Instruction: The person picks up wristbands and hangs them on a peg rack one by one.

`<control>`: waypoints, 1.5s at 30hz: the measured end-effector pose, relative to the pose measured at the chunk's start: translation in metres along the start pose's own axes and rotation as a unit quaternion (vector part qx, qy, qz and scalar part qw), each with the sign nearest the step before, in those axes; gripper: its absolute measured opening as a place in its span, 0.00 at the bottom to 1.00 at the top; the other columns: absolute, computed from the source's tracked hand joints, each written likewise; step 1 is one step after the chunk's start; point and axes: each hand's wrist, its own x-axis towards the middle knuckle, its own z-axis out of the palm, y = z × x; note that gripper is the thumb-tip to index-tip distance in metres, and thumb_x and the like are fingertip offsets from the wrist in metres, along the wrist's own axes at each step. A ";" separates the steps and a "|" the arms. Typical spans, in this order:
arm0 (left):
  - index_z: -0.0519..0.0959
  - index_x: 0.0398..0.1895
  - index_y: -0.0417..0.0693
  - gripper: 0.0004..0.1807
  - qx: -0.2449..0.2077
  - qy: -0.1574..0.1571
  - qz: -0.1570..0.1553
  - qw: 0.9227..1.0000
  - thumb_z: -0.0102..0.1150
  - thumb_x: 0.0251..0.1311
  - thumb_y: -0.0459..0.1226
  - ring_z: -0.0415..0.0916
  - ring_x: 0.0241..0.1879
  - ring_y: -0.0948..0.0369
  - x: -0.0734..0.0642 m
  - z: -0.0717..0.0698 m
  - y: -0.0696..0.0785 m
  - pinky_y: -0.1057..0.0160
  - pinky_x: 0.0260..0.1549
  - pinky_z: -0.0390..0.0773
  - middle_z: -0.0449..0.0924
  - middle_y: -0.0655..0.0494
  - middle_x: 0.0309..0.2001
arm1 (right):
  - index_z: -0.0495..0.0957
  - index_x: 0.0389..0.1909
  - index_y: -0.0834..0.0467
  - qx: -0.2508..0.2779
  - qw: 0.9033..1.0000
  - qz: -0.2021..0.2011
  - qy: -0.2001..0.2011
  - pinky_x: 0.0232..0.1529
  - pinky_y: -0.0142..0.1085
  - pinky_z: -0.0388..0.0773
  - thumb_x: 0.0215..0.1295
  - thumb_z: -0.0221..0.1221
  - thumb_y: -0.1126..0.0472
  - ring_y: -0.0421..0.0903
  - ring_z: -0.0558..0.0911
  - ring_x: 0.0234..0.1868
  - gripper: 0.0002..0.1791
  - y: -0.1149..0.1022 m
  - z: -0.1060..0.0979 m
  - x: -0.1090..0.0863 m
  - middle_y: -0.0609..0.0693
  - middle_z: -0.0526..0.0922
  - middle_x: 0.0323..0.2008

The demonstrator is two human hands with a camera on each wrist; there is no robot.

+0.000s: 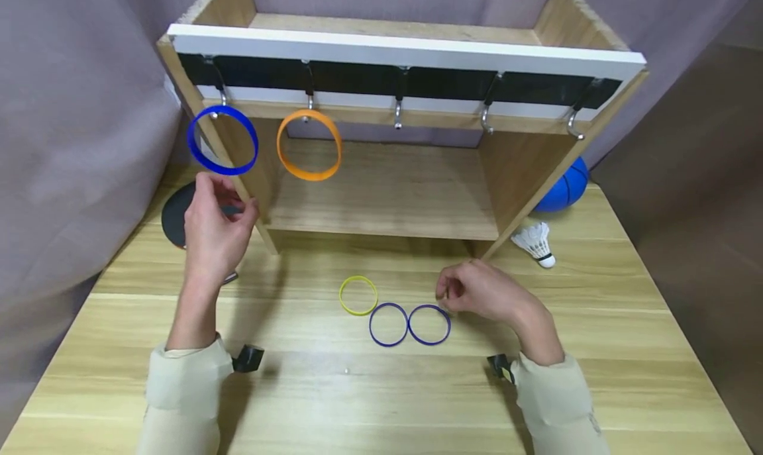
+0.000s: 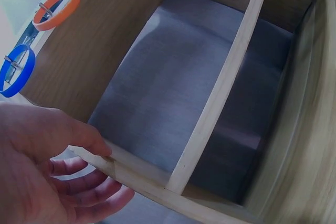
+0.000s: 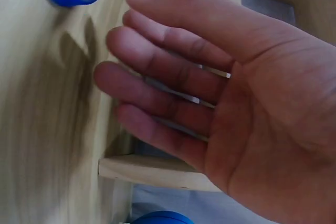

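Note:
A blue silicone wristband [image 1: 192, 140] hangs on the far-left hook of the wooden rack, and an orange wristband [image 1: 338, 151] on the hook beside it. My left hand [image 1: 216, 226] is just below the blue band, by the rack's left side panel [image 2: 134, 167]; its fingers are loosely bent with no band in them. Whether they touch the panel I cannot tell. Over the table, my right hand [image 1: 485, 293] has loosely bent fingers and an empty palm. Close to it lie two dark blue wristbands [image 1: 408, 314] side by side, with a yellow wristband [image 1: 341, 301] to their left.
Three bare hooks [image 1: 398, 114] line the rack's black-and-white front strip to the right. A shuttlecock [image 1: 536, 244] and a blue ball [image 1: 563, 189] are right of the rack. Behind my left hand lies a dark round paddle [image 1: 173, 218]. Purple-grey cloth [image 1: 77, 97] hangs around the table.

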 end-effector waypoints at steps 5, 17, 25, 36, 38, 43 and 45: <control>0.67 0.49 0.37 0.19 0.006 -0.005 -0.002 1.000 0.62 0.57 0.30 0.78 0.38 0.61 -0.001 -0.001 -0.001 0.77 0.30 0.77 0.75 0.51 0.41 | 0.81 0.31 0.53 0.018 1.000 -0.001 -0.022 0.28 0.33 0.75 0.55 0.69 0.65 0.38 0.75 0.26 0.07 0.004 0.004 0.002 0.40 0.77 0.23; 0.67 0.48 0.37 0.19 0.001 -0.006 -0.002 1.000 0.62 0.57 0.29 0.78 0.38 0.60 -0.002 0.000 -0.001 0.77 0.31 0.77 0.75 0.50 0.41 | 0.82 0.27 0.53 0.035 0.999 0.001 -0.041 0.29 0.32 0.76 0.55 0.67 0.70 0.39 0.75 0.27 0.08 0.005 0.008 0.003 0.41 0.78 0.23; 0.66 0.47 0.37 0.18 0.010 -0.009 -0.005 1.000 0.62 0.58 0.31 0.78 0.38 0.60 -0.002 -0.001 0.000 0.78 0.30 0.76 0.76 0.49 0.39 | 0.82 0.29 0.55 0.047 0.998 -0.013 -0.029 0.33 0.32 0.80 0.55 0.66 0.71 0.39 0.78 0.30 0.07 0.006 0.006 0.003 0.42 0.80 0.26; 0.67 0.47 0.37 0.18 0.010 -0.006 -0.003 1.000 0.62 0.57 0.30 0.78 0.38 0.60 -0.002 0.000 0.000 0.77 0.30 0.76 0.76 0.49 0.40 | 0.84 0.36 0.58 0.098 0.994 -0.035 0.029 0.35 0.32 0.83 0.57 0.69 0.68 0.40 0.83 0.33 0.07 -0.003 -0.008 -0.002 0.46 0.85 0.32; 0.67 0.47 0.37 0.18 0.010 -0.006 -0.003 1.000 0.62 0.58 0.30 0.78 0.38 0.60 -0.002 0.000 0.000 0.78 0.30 0.75 0.76 0.49 0.40 | 0.84 0.36 0.57 0.097 0.994 -0.043 0.038 0.35 0.32 0.83 0.56 0.69 0.68 0.40 0.83 0.33 0.07 -0.004 -0.010 -0.003 0.45 0.85 0.32; 0.66 0.48 0.37 0.19 0.007 -0.006 -0.002 1.000 0.63 0.57 0.30 0.77 0.38 0.60 -0.002 0.000 0.001 0.78 0.31 0.76 0.75 0.50 0.40 | 0.84 0.36 0.57 0.087 0.994 -0.050 0.046 0.35 0.32 0.83 0.56 0.69 0.68 0.40 0.83 0.33 0.08 -0.007 -0.012 -0.003 0.45 0.85 0.32; 0.66 0.48 0.37 0.19 0.005 -0.005 -0.003 1.000 0.63 0.57 0.30 0.77 0.38 0.60 -0.002 0.000 0.001 0.78 0.31 0.76 0.75 0.49 0.40 | 0.84 0.36 0.57 0.084 0.994 -0.050 0.046 0.36 0.32 0.83 0.56 0.69 0.69 0.39 0.83 0.33 0.07 -0.007 -0.012 -0.002 0.45 0.85 0.32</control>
